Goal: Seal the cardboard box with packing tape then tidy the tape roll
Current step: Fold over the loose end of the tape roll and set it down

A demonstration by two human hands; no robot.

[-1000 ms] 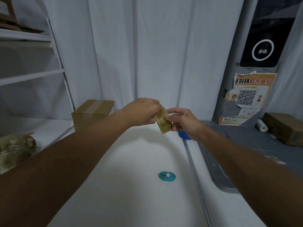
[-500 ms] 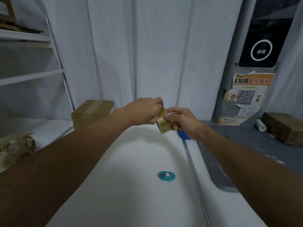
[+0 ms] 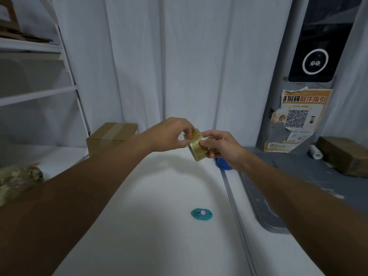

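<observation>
A yellowish roll of packing tape (image 3: 197, 144) hangs in the air above the white table (image 3: 155, 226), held between both hands. My left hand (image 3: 169, 136) pinches its upper left edge with thumb and fingers. My right hand (image 3: 221, 147) grips its right side, thumb pressed on the outer face. A brown cardboard box (image 3: 111, 137) stands at the table's far left, a strip of tape running over its top and down its front.
A small teal cutter with a pink button (image 3: 201, 213) lies on the table in front of me. A blue object (image 3: 223, 165) shows under my right wrist. A grey mat (image 3: 298, 176), a brown parcel (image 3: 342, 156) and white shelves (image 3: 37, 94) flank the table.
The tape roll has turned slightly between my fingers and shows more of its curved face. Both hands stay at about the same spot above the table.
</observation>
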